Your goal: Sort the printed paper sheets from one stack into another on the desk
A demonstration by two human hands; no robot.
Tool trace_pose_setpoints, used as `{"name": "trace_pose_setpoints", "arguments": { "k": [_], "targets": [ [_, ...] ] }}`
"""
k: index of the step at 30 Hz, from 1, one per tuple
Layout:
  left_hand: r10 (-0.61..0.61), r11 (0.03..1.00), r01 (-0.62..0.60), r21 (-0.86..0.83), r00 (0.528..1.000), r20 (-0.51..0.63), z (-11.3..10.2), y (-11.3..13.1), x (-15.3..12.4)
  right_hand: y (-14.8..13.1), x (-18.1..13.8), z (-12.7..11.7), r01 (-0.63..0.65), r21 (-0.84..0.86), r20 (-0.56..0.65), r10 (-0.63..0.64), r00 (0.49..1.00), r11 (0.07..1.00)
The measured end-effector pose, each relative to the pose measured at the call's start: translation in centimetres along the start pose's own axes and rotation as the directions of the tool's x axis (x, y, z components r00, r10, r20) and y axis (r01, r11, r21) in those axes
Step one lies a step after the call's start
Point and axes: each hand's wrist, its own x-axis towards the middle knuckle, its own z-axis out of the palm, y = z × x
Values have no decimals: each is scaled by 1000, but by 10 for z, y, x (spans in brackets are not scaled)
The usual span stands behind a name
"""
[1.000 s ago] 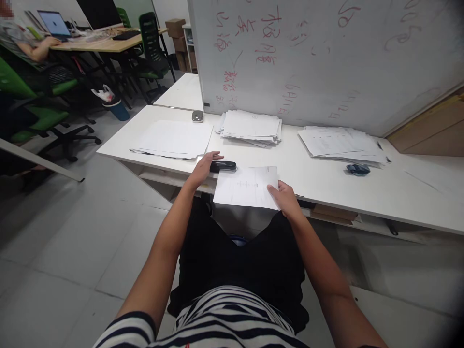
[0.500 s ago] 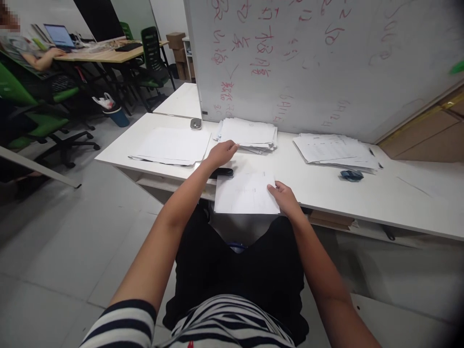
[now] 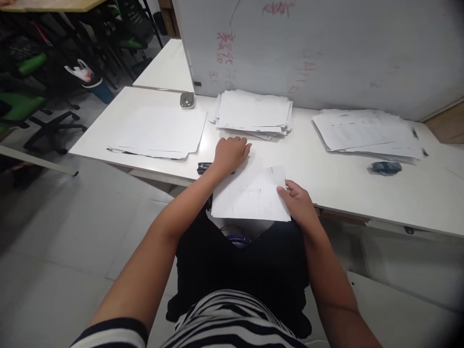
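Observation:
My right hand grips the right edge of a few white sheets of paper, thumb on top and fingers beneath. The sheets hang partly over the desk's front edge, above my lap. My left hand is over the desk just beyond the sheets, its fingers curled and the palm hidden. Anything inside it is out of sight. Under my left wrist lies a long black object, perhaps a stapler, partly covered. Behind that hand sits a stack of papers.
Flat sheets lie on the left of the white desk, with a small grey-topped device behind them. Another paper stack and a dark blue object are at right. A whiteboard rises behind; a blue bin stands left.
My view has tipped downward. My left hand has moved away from the rear stack's front edge, towards me, and its fingers are more curled. The right hand still holds the sheets.

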Motion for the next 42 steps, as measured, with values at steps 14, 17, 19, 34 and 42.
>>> {"name": "trace_pose_setpoints", "arguments": {
  "k": [14, 17, 19, 34, 42],
  "targets": [
    [52, 993, -46, -106, 998, 48, 3, 2, -2, 1, 3, 3, 35, -26, -20, -35, 999, 999],
    [85, 994, -81, -78, 995, 48, 4, 2, -3, 2, 4, 4, 41, 12, -4, -41, 999, 999],
    [112, 991, -108, -74, 992, 50, 5, 3, -3, 2, 4, 5, 38, 41, 6, -39, 999, 998],
    [184, 980, -197, 34, 955, 232, -3, 2, 5, -1, 20, 4, -36, 133, 16, 34, 999, 991],
    [169, 976, -198, 95, 953, 253, -11, 6, 2, -14, 15, 7, -22, 136, 8, 21, 1000, 990]
  ]
}}
